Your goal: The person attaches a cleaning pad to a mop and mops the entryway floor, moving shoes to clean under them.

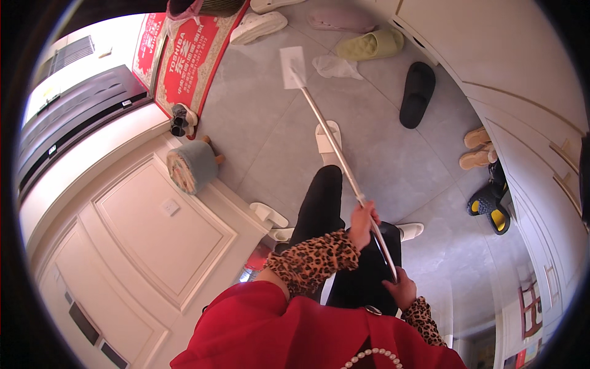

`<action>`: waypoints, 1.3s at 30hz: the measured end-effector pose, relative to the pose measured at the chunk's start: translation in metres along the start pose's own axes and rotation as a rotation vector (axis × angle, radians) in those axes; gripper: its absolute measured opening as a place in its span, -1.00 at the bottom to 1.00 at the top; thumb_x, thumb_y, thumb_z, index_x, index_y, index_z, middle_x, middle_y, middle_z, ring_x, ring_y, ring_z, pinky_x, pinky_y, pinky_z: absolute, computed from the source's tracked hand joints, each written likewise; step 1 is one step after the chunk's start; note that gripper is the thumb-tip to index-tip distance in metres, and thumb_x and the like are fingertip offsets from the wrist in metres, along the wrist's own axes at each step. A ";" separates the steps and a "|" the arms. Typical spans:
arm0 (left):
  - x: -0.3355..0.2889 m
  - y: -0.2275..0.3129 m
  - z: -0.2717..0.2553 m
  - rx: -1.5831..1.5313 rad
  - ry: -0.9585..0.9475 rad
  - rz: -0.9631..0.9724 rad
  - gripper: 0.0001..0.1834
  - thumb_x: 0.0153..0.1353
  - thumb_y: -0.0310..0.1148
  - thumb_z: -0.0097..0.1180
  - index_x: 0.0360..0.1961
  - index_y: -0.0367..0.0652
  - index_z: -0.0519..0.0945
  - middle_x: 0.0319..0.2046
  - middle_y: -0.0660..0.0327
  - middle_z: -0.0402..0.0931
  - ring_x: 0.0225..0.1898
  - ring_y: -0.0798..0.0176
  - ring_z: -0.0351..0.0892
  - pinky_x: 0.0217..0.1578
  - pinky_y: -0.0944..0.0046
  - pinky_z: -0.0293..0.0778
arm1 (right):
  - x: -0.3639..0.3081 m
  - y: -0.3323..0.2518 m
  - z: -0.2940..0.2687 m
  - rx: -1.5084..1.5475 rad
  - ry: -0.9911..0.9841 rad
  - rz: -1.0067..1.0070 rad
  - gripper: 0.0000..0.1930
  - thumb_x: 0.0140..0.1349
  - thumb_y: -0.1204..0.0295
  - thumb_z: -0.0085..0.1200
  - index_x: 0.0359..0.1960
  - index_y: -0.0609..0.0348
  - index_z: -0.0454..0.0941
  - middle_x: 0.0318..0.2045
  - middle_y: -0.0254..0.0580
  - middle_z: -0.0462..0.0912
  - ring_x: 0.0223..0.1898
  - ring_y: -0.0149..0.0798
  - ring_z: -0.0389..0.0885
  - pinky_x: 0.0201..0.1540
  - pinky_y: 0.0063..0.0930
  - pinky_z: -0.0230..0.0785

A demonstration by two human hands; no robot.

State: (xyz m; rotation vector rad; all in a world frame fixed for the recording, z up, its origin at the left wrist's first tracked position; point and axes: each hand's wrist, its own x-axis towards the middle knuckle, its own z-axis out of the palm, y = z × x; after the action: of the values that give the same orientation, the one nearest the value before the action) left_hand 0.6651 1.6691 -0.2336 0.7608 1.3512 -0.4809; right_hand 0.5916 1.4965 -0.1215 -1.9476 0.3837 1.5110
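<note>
My left hand (362,224) is closed around the middle of the long metal pole of a flat mop (329,132). Lower down, my right hand (402,289) grips the pole's upper end close to my body. The pole slants away to the far side, where the mop's white rectangular head (292,67) lies against the grey tiled floor (264,123). Just right of that head is a crumpled white piece (337,67), perhaps a bag or tissue. One of my feet, in a white slipper (329,136), stands beside the pole.
Green slippers (372,45), a black slipper (418,95) and tan slippers (478,149) are scattered on the right by white cabinets (522,98). At left are a round stool (193,166), a red mat (196,58), dark shoes (182,120) and a white slipper (268,214).
</note>
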 end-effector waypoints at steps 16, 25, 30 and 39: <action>0.043 0.126 -0.045 0.185 0.210 0.439 -0.79 0.07 -0.34 -0.06 -0.62 -0.14 0.26 -0.77 0.32 0.19 -0.78 0.42 0.20 -0.81 0.43 0.12 | 0.005 -0.091 0.040 0.255 -0.183 0.028 -0.64 0.00 0.24 0.01 -0.33 0.29 0.27 -0.47 0.16 0.48 -0.37 0.12 0.47 -0.36 -0.20 0.32; 0.019 0.073 -0.046 -0.087 0.113 0.166 -0.79 0.06 -0.31 -0.01 -0.50 -0.09 0.21 -0.70 0.33 0.16 -0.70 0.41 0.20 -0.70 0.39 0.20 | -0.024 -0.053 0.013 0.064 -0.138 -0.018 -0.67 -0.02 0.28 0.02 -0.36 0.29 0.28 -0.50 0.14 0.49 -0.42 0.07 0.50 -0.40 -0.22 0.35; 0.051 0.085 -0.057 0.029 0.196 0.222 -0.82 0.07 -0.33 -0.07 -0.52 -0.12 0.22 -0.71 0.32 0.17 -0.73 0.42 0.18 -0.76 0.43 0.17 | -0.005 -0.064 0.034 0.174 -0.118 -0.029 -0.63 -0.06 0.23 0.06 -0.37 0.29 0.29 -0.58 0.07 0.47 -0.52 -0.01 0.50 -0.48 -0.26 0.33; 0.047 0.106 -0.027 0.188 0.129 0.262 -0.81 0.07 -0.35 -0.07 -0.59 -0.12 0.22 -0.73 0.35 0.16 -0.75 0.45 0.17 -0.79 0.45 0.14 | -0.013 -0.097 0.060 0.438 -0.151 0.208 -0.69 -0.03 0.28 0.03 -0.38 0.25 0.29 -0.69 -0.18 0.42 -0.71 -0.36 0.44 -0.70 -0.50 0.29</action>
State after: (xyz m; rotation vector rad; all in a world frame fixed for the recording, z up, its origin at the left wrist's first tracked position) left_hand 0.7297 1.7662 -0.2584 1.1235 1.3134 -0.3581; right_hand 0.5984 1.6062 -0.0877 -1.4783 0.7966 1.5346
